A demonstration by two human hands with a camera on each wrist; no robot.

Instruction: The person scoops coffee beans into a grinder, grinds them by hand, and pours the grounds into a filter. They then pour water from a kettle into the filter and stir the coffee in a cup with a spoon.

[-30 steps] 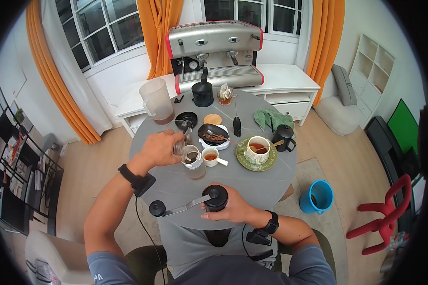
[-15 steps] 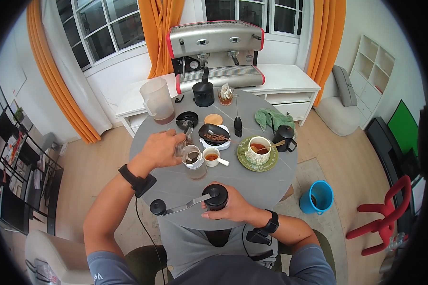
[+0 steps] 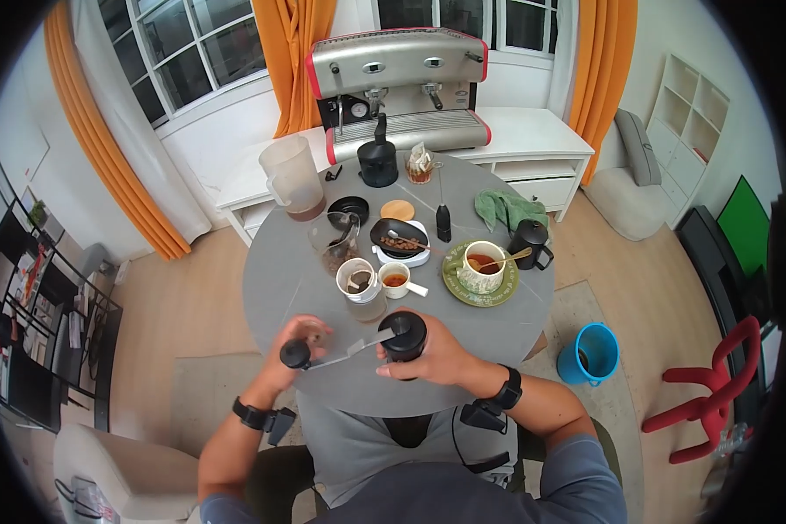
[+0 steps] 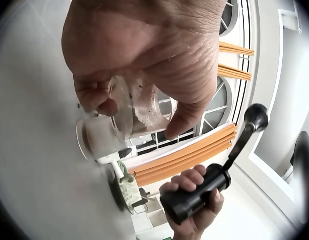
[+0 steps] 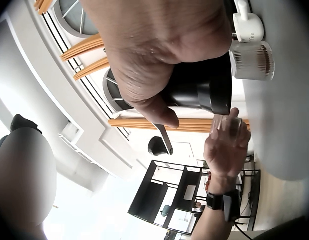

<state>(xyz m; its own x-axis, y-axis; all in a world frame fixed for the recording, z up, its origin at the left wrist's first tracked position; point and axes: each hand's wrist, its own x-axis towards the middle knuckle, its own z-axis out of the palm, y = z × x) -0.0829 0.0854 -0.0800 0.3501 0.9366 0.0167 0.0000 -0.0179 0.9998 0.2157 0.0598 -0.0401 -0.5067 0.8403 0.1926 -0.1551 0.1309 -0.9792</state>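
Note:
My left hand [image 4: 144,45] holds a small clear jar [image 4: 127,120] with bits of residue inside, fingers and thumb round its sides. It is just over the table's near left, beside the grinder's crank knob [image 3: 295,354]. My right hand [image 3: 441,356] grips a black hand coffee grinder [image 3: 403,341] by its body, near the table's front edge. The metal crank [image 3: 358,346] points left. Beyond the hands stand a clear ribbed glass [image 3: 367,306] with a white-rimmed insert holding dark matter, and a white handled cup [image 3: 395,280] of brown liquid.
A glass carafe [image 3: 336,253], a white scale [image 3: 410,256] under a black tray of beans [image 3: 400,240], and a green plate [image 3: 463,294] bearing a tea cup [image 3: 480,278] stand farther back. A plastic pitcher [image 3: 293,175], black pot [image 3: 377,166] and green cloth [image 3: 506,210] line the far side.
My left hand has come back from beside the ribbed glass towards me with the clear jar, down near the crank knob. My right hand keeps its grip on the grinder.

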